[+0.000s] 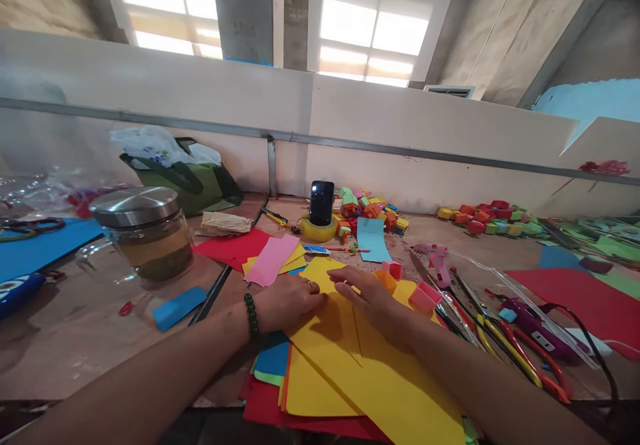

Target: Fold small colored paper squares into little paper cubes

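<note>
My left hand [290, 304], with a ring and a green bead bracelet at the wrist, rests on yellow sheets [390, 378], its fingers curled down; whatever they may hold is hidden. Across from it, my right hand [367, 298] lies on the same sheets with its fingers spread. Below the yellow, sheets of red, blue, green and orange stick out. An orange folded piece [386, 281] and pink folded pieces [425, 296] sit just beyond and beside my right hand. A pink strip [273, 260] lies over small yellow and red sheets beyond my left hand.
At left stand a lidded glass mug [155, 245] and a green bag [195, 182]. A phone [321, 202] stands at the back before piled paper blocks [370, 212]. On the right lie a pink glue gun [437, 265], scissors [483, 308], pliers [537, 358] and a purple tool [540, 332].
</note>
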A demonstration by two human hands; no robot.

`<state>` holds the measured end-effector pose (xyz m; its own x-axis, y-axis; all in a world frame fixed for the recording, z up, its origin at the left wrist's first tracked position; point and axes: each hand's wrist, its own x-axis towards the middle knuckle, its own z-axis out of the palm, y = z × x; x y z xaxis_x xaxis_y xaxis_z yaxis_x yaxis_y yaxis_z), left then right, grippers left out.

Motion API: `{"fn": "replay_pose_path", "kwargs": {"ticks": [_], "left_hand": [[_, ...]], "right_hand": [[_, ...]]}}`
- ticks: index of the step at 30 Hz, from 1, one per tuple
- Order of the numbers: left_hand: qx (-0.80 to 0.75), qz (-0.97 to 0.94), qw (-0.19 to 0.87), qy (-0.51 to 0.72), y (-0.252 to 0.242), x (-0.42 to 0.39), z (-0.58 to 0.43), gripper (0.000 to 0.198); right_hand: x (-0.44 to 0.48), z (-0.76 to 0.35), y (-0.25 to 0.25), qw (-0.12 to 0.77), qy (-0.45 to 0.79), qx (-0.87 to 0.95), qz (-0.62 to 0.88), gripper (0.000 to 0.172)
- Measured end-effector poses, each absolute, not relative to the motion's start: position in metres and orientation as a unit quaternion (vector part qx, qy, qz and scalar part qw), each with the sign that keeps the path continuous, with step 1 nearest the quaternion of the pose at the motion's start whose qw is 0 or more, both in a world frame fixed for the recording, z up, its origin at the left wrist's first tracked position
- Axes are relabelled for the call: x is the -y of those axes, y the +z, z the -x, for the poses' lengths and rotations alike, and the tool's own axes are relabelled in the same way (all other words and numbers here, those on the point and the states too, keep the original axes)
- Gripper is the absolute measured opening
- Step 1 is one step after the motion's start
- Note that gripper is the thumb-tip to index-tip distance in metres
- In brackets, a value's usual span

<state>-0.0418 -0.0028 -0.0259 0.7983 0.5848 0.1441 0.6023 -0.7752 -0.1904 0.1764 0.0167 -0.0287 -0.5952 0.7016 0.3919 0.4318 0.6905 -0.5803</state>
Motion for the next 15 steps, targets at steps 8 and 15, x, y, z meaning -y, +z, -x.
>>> {"fn": "replay_pose_path", "kwargs": {"ticks": [8, 15], "left_hand": [[0.292, 0.952, 0.018, -0.087, -0.007, 0.019, 0.044, 0.046], [0.305, 0.948, 0.022, -0.083, -0.018, 0.010, 0.043, 0.028]], "right_hand": [[-0.017, -0.178, -0.024, 0.381, 0.172, 0.858, 0.299, 0.041], [-0.015, -0.175, -0.023, 0.380, 0.165, 0.863, 0.288, 0.042]]}}
